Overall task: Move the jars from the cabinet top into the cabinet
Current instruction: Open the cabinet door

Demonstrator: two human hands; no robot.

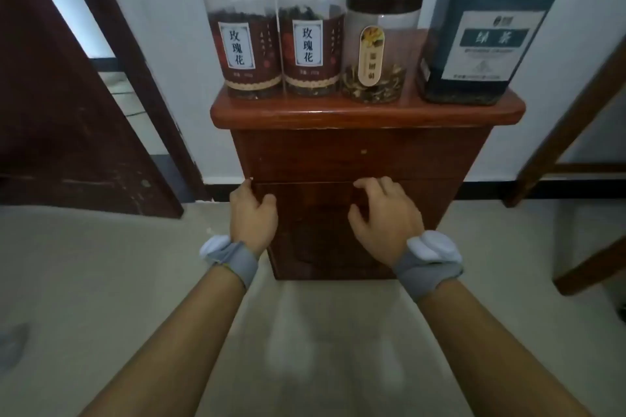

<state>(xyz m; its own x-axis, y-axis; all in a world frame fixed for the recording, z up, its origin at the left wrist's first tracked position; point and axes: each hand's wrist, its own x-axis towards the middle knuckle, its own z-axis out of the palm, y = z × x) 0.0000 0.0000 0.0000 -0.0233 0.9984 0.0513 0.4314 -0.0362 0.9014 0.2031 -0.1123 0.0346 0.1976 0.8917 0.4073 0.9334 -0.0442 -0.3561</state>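
So from the head cam: a small reddish wooden cabinet (359,159) stands against a white wall, and all four jars sit in a row on its top. Going left to right, two clear jars with red rose-tea labels, the left rose jar (241,37) and right rose jar (310,35), touch each other. Just beside them is a shorter jar with a dark lid (381,44), with dried yellowish stuff at the bottom. Then comes a big jar with a dark green label (491,24) at the right end.

Both hands are down at the lower door. The left hand (252,213) curls its fingers around the door's left edge, gripping it I think, though the fingertips are hidden. The right hand (384,213) is open, fingers spread, resting flat on the door front. Grey wrist straps (428,267) are on both arms. The door looks closed.
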